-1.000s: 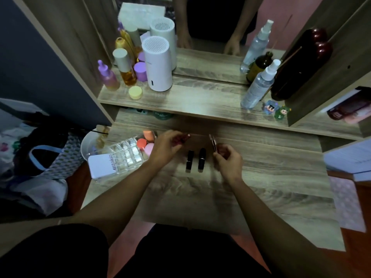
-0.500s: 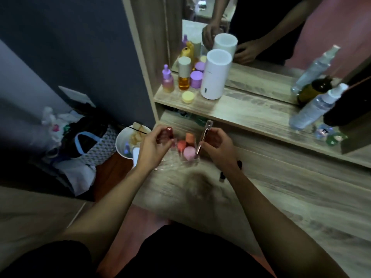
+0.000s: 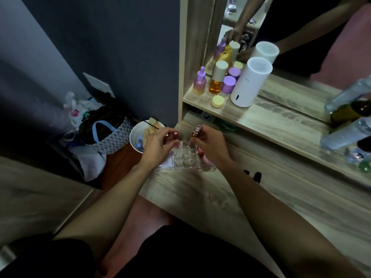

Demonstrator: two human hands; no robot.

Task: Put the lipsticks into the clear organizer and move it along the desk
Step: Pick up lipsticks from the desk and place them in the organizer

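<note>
Forearms reach out from my lap over the near edge of the wooden surface [image 3: 271, 197], and both end above the organizer [image 3: 185, 157], which sits at the left end of the surface, close to its front edge. My left hand [image 3: 157, 146] hangs over the organizer's left side, its fingers [image 3: 169, 144] pinching a red lipstick [image 3: 175, 134] whose round end pokes out toward the shelf; the lipstick is just above the back-left cells, and I cannot tell whether it touches the plastic. My right hand [image 3: 210, 146] covers the organizer's right side, fingers pinching a clear tube [image 3: 196, 129] that tilts up and away, its lower part over the middle cells. Pink and red sponges [image 3: 206, 159] peek out under that hand. To the right of my right forearm, two black lipsticks [image 3: 255, 175] lie on the surface, well apart from the organizer. Off the left edge, a white bowl [image 3: 136, 140] sits beside a bag [image 3: 108, 137] on the floor. Farther back, the shelf [image 3: 281, 121] carries purple and amber bottles [image 3: 216, 81], a yellow jar [image 3: 217, 101] and a white cylinder [image 3: 251, 81] before the mirror [image 3: 301, 37].
</note>
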